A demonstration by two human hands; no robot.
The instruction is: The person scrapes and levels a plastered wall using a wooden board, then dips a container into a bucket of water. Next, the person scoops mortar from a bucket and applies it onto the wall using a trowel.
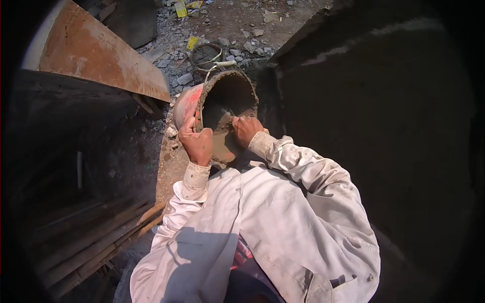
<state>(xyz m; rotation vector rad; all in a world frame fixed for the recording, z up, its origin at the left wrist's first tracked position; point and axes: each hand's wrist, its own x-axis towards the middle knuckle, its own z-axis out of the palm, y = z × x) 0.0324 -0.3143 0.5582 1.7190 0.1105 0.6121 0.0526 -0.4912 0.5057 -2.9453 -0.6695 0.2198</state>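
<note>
A mortar-crusted bucket (186,107) with a faded red outer side is tipped so its mouth faces me. Wet grey-brown mortar (221,144) lies along its lower inside wall. My left hand (197,143) is closed on the bucket's left rim, thumb up. At the right side of the mouth, my right hand (246,130) has its fingers curled shut, reaching just inside. Whatever it grips is mostly hidden; only a small pale glint shows beyond the fingers. The wire handle with its white grip (225,64) rests against the far rim.
Behind the bucket stands a round container (206,54) with a wire handle, among broken stones (185,79) and yellow wrappers (192,43). A dark wall surface (374,126) rises close on my right. A rusty orange panel (101,53) juts in at left, above long poles (111,246).
</note>
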